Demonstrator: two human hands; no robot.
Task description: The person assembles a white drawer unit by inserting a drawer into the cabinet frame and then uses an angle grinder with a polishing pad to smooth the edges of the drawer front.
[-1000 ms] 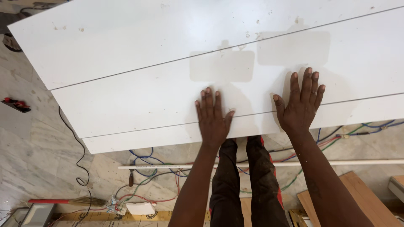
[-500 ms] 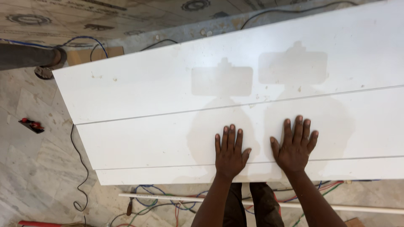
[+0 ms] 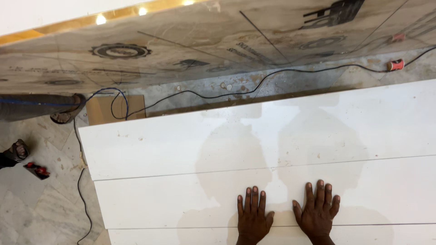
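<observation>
Left hand (image 3: 252, 217) and right hand (image 3: 318, 212) lie flat, fingers spread, gripping nothing, side by side on the large white flat grooved panel (image 3: 190, 149), at its near edge. Black cable (image 3: 236, 93) runs along the floor beyond the panel; small red tool (image 3: 37, 170) lies left of it.

the white board (image 3: 190, 149) lies flat and wide above the marble floor (image 3: 36, 204), glossy, scored by two thin lengthwise lines, with faint dust marks. its left end is cut square; its far edge runs beside a black cable (image 3: 254, 84).
</observation>
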